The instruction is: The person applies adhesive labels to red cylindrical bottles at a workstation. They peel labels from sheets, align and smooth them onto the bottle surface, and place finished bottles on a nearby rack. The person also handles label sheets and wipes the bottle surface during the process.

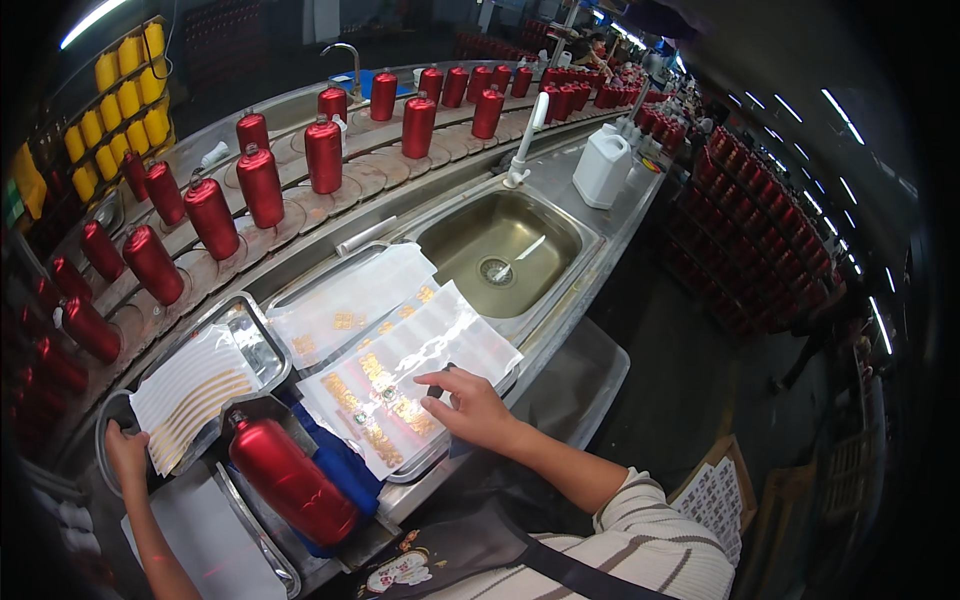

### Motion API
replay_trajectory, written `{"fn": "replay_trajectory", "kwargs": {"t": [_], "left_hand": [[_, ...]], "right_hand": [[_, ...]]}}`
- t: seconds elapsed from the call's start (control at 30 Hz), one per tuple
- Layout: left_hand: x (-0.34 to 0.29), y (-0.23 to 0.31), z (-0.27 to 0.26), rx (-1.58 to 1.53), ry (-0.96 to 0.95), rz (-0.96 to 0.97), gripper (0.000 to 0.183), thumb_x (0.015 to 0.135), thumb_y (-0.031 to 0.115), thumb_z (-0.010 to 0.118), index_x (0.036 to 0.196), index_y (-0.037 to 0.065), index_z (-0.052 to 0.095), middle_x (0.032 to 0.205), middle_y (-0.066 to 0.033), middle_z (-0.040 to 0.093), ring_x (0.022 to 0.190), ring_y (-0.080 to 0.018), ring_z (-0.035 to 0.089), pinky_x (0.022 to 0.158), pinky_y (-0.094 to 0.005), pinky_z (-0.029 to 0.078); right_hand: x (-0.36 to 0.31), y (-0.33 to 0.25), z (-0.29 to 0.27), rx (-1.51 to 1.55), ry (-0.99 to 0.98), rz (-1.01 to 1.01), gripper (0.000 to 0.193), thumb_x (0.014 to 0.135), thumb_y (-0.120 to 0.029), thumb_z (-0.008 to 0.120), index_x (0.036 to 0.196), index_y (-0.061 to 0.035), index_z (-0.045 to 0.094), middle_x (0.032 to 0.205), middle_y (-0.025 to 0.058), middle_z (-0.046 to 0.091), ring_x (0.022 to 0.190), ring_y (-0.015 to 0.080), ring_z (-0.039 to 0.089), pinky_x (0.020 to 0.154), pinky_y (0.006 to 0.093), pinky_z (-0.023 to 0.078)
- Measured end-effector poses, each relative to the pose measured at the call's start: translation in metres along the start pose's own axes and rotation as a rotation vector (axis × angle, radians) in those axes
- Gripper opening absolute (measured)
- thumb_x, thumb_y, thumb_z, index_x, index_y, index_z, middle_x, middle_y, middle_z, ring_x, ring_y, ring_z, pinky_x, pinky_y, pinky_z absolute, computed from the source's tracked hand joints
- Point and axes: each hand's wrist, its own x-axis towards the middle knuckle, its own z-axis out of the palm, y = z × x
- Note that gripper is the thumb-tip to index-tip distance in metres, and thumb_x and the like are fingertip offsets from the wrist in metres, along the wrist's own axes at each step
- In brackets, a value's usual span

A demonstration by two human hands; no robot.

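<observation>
My left hand (127, 455) is at the left, its thumb and fingers closed on the edge of a white sheet with gold stripes (205, 395). My right hand (472, 402) hovers over a decal sheet (470, 345) bearing gold patterns; thumb and index finger are apart, with something small and black beside them that I cannot make out. More gold-patterned sheets (355, 290) lie beneath and behind it. Between my hands a shiny red bottle (285, 475) lies tilted in a metal holder, neck pointing away, next to a blue cloth (345, 470).
A metal tray (262, 350) sits behind the striped sheet. Beyond, red bottles (325, 155) stand along a curved conveyor (350, 195). A steel sink (500, 240) with a white tap (522, 145) and a white jug (603, 165) are at the right. Yellow bottles (120, 110) fill a rack far left.
</observation>
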Motion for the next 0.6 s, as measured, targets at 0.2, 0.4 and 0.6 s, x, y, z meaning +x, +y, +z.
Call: {"fn": "replay_trajectory", "kwargs": {"t": [0.2,0.4,0.6], "left_hand": [[-0.002,0.042,-0.003,0.256,0.108,0.219,0.028,0.066,-0.001,0.068,0.088,-0.004,0.052,0.071,-0.0195,0.058,0.066,-0.0343,0.06,0.066,-0.0412,0.048],[0.042,0.08,-0.002,-0.099,-0.099,0.192,0.029,0.07,-0.003,0.065,0.097,-0.003,0.057,0.066,-0.0115,0.056,0.059,-0.0232,0.059,0.059,-0.035,0.048],[0.057,0.212,-0.007,-0.71,-0.389,0.145,0.025,0.082,-0.003,0.065,0.106,0.001,0.058,0.07,-0.001,0.06,0.059,-0.0102,0.061,0.053,-0.024,0.048]], "right_hand": [[0.006,0.005,-0.007,-0.003,0.033,-0.053,0.032,0.085,-0.016,0.071,0.116,-0.0103,0.069,0.077,0.0082,0.057,0.06,0.0156,0.05,0.057,0.0294,0.043],[0.039,0.0,-0.016,0.034,0.035,-0.092,0.032,0.086,-0.017,0.07,0.117,-0.0091,0.068,0.081,0.0082,0.059,0.059,0.0142,0.05,0.057,0.0284,0.043],[0.085,-0.02,-0.012,0.085,0.006,-0.187,0.033,0.086,-0.017,0.07,0.118,-0.0092,0.068,0.086,0.0082,0.061,0.057,0.012,0.05,0.056,0.0267,0.044]]}}
